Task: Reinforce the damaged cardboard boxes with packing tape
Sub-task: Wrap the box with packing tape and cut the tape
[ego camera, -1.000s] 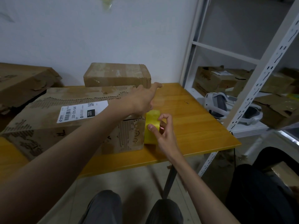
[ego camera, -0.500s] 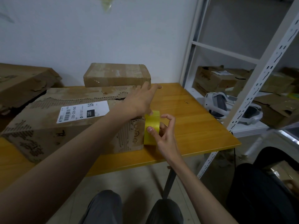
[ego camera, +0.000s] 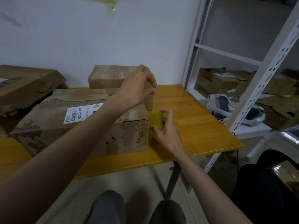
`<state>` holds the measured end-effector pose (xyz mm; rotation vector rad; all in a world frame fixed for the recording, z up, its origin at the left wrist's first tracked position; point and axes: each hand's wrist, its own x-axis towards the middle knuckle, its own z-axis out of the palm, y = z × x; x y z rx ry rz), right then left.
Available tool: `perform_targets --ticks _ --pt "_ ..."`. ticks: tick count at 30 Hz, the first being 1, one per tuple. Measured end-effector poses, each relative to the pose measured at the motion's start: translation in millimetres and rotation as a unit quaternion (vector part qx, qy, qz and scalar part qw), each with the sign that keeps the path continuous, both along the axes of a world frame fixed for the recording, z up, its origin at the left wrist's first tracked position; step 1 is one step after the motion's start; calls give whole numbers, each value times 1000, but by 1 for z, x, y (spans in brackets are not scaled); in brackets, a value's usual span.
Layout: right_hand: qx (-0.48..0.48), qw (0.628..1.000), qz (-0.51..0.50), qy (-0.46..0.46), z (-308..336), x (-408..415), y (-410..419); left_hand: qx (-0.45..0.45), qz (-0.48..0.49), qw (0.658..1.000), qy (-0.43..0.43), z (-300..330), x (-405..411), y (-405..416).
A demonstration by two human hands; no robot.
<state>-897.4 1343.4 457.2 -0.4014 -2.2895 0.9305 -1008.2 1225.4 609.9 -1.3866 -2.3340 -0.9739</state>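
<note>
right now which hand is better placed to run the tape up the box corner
Right. The right hand already grips the yellow tape roll beside the big box's torn corner. The left hand hovers above the box top, better for steadying.

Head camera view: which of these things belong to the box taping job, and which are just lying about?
Job:
yellow tape roll, held in right hand
torn labelled box
small box behind it, with left hand in front
crushed box at left

Lying about:
white headset on shelf rack
</note>
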Motion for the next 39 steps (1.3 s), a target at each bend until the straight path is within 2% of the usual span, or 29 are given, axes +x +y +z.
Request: perform_targets --ticks 5,10,12,14,16,17,19,21,22,24,28,34,39 --pt "144 980 -58 -128 -1 -9 -9 23 -10 999 -38 9 0 -8" --pt "161 969 -91 -163 -8 -16 -14 35 -39 995 -79 14 0 -18" --pt "136 970 -96 -179 -4 -18 -11 32 -50 994 -90 18 2 -24" --pt "101 976 -112 -156 4 -20 -8 37 -61 993 -96 23 5 -31" --pt "25 990 -132 -51 18 -19 -9 48 -65 992 -98 28 5 -38" --pt "-44 991 -126 24 29 -17 -14 52 -61 992 -95 31 6 -42" --pt "-225 962 -72 140 57 -9 -32 61 -54 993 -90 34 5 -49" --pt "-374 910 28 178 83 -4 -53 83 -51 991 -96 35 1 -58" --pt "-405 894 69 177 92 -4 -63 96 -45 989 -102 36 -1 -63" --pt "-407 894 104 157 99 -5 -83 126 -34 984 -121 36 -3 -78" --pt "-396 898 85 172 102 -6 -101 198 -26 962 -187 31 1 -118" --pt "-333 919 140 158 115 -18 -136 257 -9 936 -242 19 6 -177" --pt "-377 894 200 137 118 -27 -171 308 23 911 -271 -3 8 -220"
